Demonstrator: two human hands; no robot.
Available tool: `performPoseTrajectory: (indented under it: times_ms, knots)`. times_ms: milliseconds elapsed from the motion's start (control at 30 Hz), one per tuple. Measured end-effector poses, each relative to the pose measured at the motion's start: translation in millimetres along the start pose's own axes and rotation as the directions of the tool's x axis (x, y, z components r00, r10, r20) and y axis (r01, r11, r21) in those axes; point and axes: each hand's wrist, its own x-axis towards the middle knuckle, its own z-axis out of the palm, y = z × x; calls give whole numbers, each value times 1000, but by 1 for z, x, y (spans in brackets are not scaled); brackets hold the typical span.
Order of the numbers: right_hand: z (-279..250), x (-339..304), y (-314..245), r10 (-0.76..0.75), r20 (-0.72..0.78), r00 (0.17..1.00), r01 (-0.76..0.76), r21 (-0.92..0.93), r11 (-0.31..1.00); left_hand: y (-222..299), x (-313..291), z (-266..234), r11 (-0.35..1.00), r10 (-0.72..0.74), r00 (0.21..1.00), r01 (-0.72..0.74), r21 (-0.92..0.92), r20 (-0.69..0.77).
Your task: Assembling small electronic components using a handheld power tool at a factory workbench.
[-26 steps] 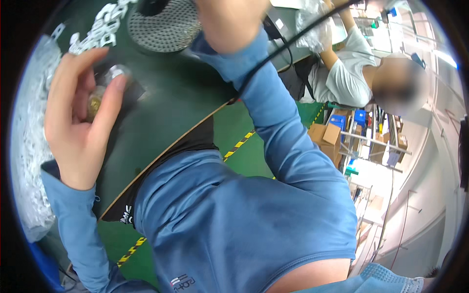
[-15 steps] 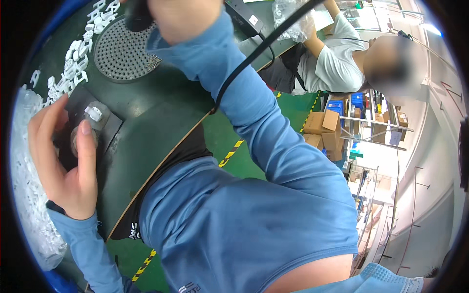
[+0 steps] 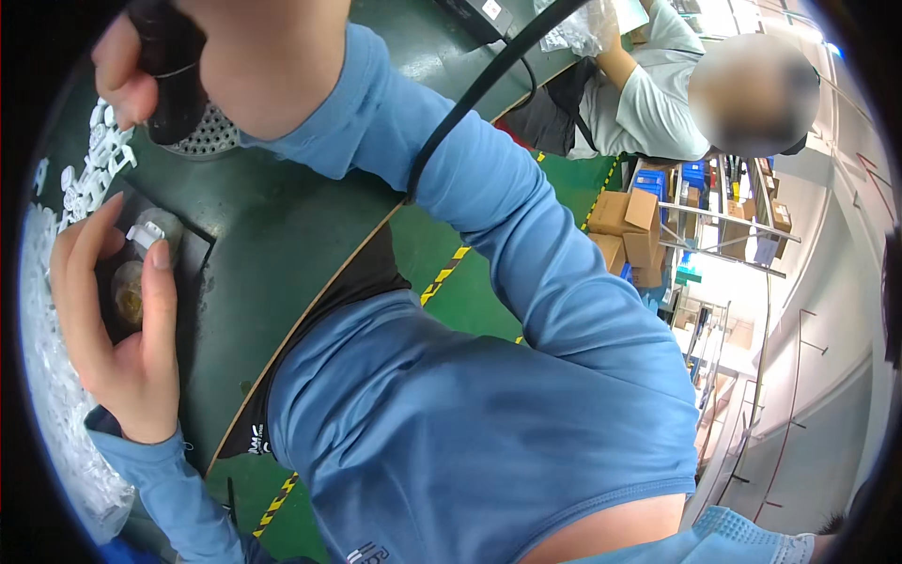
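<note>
My right hand [image 3: 249, 70] grips a black cylindrical tool [image 3: 172, 80] that looks like an electric screwdriver; its tip cannot be made out. Below it my left hand [image 3: 127, 329] reaches over a dark block fixture [image 3: 188, 282], thumb and fingers apart. Between the thumb tip and fingers, a small white plastic part [image 3: 150, 231] sits on a rounded mount of the fixture. The thumb tip is at the part's edge; whether it presses on it, I cannot tell. A round perforated plate [image 3: 211, 139] lies behind the tool, mostly covered by my right hand.
Several loose white plastic parts [image 3: 94, 174] lie beyond the fixture. A clear bag of white pieces [image 3: 66, 376] lies along the left. A thick black cable [image 3: 489, 89] crosses over my right sleeve. Another person [image 3: 648, 113] sits at the bench, upper right, handling a clear bag [image 3: 587, 28].
My right hand has brought the black electric screwdriver left and down, toward the fixture, covering most of the perforated plate. My left hand stays around the white part, with its fingers still apart.
</note>
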Motion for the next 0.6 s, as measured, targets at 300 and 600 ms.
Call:
performPoseTrajectory:
  times_ms: [300, 600]
  knots:
    - [-1, 0, -7, 15, 143, 990, -26, 74, 997, 2, 5, -1, 1000, 20, 1000, -20, -8, -6]
    - [17, 2, -43, 450, -101, 887, -434, 144, 889, 3, 7, 0, 999, 52, 998, -52, -1, -30]
